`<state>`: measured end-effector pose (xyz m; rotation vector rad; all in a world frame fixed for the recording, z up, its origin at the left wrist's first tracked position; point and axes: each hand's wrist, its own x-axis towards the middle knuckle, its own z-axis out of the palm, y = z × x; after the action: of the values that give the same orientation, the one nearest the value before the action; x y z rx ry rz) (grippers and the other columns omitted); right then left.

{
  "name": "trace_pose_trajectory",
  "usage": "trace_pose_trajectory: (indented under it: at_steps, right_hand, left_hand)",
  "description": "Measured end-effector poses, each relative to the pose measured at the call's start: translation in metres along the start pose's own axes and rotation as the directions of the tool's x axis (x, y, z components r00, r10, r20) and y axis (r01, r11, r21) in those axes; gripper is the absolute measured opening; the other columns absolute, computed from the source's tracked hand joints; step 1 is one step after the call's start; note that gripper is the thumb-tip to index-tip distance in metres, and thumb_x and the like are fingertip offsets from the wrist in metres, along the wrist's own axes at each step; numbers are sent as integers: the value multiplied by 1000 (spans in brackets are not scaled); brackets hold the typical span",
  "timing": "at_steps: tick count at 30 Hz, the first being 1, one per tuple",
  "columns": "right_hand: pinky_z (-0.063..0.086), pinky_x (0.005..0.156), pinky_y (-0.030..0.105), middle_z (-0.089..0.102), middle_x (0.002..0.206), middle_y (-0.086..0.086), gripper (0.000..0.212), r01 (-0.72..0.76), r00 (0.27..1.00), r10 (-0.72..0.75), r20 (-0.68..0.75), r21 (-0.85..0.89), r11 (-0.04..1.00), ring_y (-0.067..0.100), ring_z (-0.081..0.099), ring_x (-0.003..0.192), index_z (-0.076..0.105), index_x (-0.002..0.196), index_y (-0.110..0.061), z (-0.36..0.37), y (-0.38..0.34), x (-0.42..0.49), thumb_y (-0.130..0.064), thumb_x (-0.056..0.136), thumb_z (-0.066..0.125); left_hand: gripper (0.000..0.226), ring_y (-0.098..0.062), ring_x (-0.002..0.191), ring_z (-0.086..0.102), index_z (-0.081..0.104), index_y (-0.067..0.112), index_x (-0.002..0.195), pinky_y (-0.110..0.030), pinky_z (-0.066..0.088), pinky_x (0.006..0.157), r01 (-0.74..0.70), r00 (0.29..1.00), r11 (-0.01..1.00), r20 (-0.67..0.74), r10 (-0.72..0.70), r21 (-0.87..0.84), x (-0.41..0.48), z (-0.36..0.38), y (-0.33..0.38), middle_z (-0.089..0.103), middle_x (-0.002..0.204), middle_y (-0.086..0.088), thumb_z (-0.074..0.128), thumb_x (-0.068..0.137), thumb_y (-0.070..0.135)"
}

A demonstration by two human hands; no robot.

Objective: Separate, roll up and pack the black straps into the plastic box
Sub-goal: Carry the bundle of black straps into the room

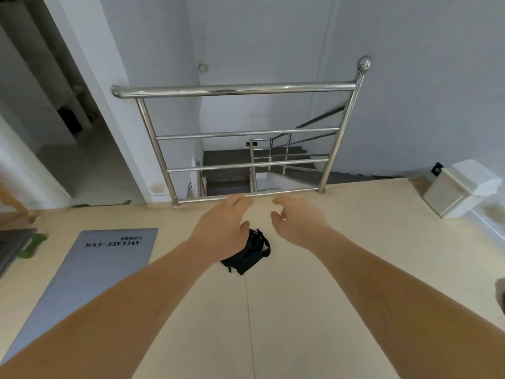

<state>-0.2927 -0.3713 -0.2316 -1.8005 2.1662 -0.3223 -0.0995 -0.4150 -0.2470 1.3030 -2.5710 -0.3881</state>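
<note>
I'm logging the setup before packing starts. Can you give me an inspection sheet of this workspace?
Surface: beige floor, seam down the middle.
Job's things: black straps bundled on the floor, under the left hand; contact unclear. Plastic box not identified.
Clutter: grey mat, green item, white box by the wall.
Hands: left hand and right hand open, holding nothing.
Cables: nothing seen.
Surroundings: steel railing, stairs behind it, doorway at left.

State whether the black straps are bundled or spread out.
Bundled: the black straps form one compact clump, partly hidden by the left hand.
</note>
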Motion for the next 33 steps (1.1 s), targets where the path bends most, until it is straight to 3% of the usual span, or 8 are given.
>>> trace_pose_trajectory:
  at_steps: [2,5,8,12,20,25,29,33]
  right_hand:
    - [51,94,34,70,128,-2,40,-47,999,46,25,43,998,24,64,118,58,144,-29,3,12,46,-40,106,49]
    - [51,77,30,73,112,-5,31,-98,994,93,58,91,991,20,67,96,68,127,-30,16,39,113,-40,104,50]
    - [55,79,32,72,106,-6,27,-164,985,150,90,175,971,19,67,92,70,121,-31,39,74,183,-40,103,52]
    - [57,89,35,71,107,-3,33,-252,961,206,186,271,929,21,67,96,66,132,-28,80,127,280,-38,102,55]
    - [49,74,29,67,90,-7,38,-506,851,361,382,411,758,10,64,78,59,140,-21,200,191,420,-34,104,55]
    - [57,86,36,74,98,3,37,-643,764,465,447,467,607,26,73,93,59,137,-21,324,226,490,-33,103,57]
    - [55,83,38,71,112,6,46,-749,662,551,508,483,454,29,71,101,53,144,-17,470,267,536,-35,102,58]
    - [45,70,32,64,97,8,40,-809,580,619,530,464,361,23,57,77,52,136,-9,620,313,565,-37,107,51]
  left_hand:
    - [54,-19,140,51,42,24,158,-38,47,112,20,998,999,60,-19,-29,43,15,-16,42,160,8,53,106,24]
    - [53,-19,135,55,41,25,159,-35,48,110,28,988,999,154,-20,-47,107,47,-37,43,159,9,50,106,26]
    - [53,-19,134,56,41,26,159,-33,48,109,44,971,998,237,-33,-41,177,84,-63,46,157,8,49,106,27]
    - [51,-21,125,60,42,28,156,-35,52,103,132,942,989,320,-106,-60,256,139,-102,50,152,8,49,106,28]
    - [54,-22,134,56,36,28,161,-40,49,109,294,814,954,539,-216,-61,359,258,-202,42,160,8,47,108,31]
    - [52,-22,135,55,35,26,160,-38,49,109,298,756,954,620,-209,-41,409,373,-290,39,161,6,46,109,30]
    - [49,-20,131,56,41,20,156,-32,50,106,344,715,938,655,-243,-27,438,501,-369,45,155,2,49,109,32]
    - [46,-21,121,59,50,14,147,-33,51,103,412,682,911,672,-289,-27,460,638,-447,55,140,-3,50,109,40]
